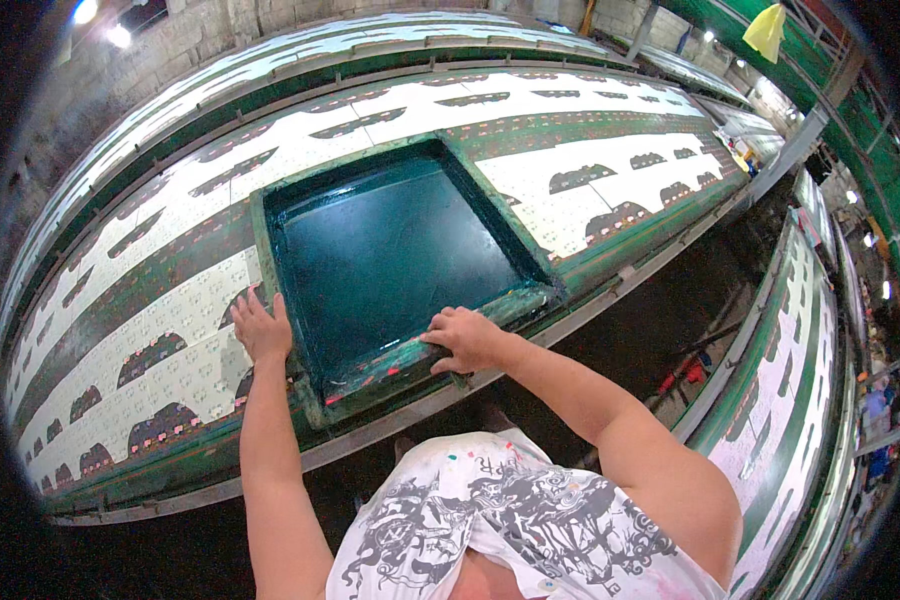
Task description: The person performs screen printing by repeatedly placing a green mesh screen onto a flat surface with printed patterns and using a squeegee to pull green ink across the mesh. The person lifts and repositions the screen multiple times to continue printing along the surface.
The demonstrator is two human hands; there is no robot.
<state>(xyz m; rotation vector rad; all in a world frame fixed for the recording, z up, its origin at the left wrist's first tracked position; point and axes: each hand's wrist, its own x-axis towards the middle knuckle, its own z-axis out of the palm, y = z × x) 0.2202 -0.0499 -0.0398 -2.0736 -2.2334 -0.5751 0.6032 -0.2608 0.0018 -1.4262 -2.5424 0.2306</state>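
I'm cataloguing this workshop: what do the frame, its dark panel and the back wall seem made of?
Frame: perhaps wood or metal; a worn green coating hides which. Panel: likely taut mesh or film, smooth, with a soft sheen. Wall: probably unpainted concrete block; grey, rough, with visible joints.

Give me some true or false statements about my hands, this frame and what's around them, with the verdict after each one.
1. The left hand is at the left side of the frame. True.
2. The right hand is on the frame's far edge. False: it is on the near edge.
3. The screen inside the frame is bright yellow. False: it is dark blue-green.
4. White strips with dark patches lie along the table. True.
5. The shirt is plain black. False: it is white with a dark print.
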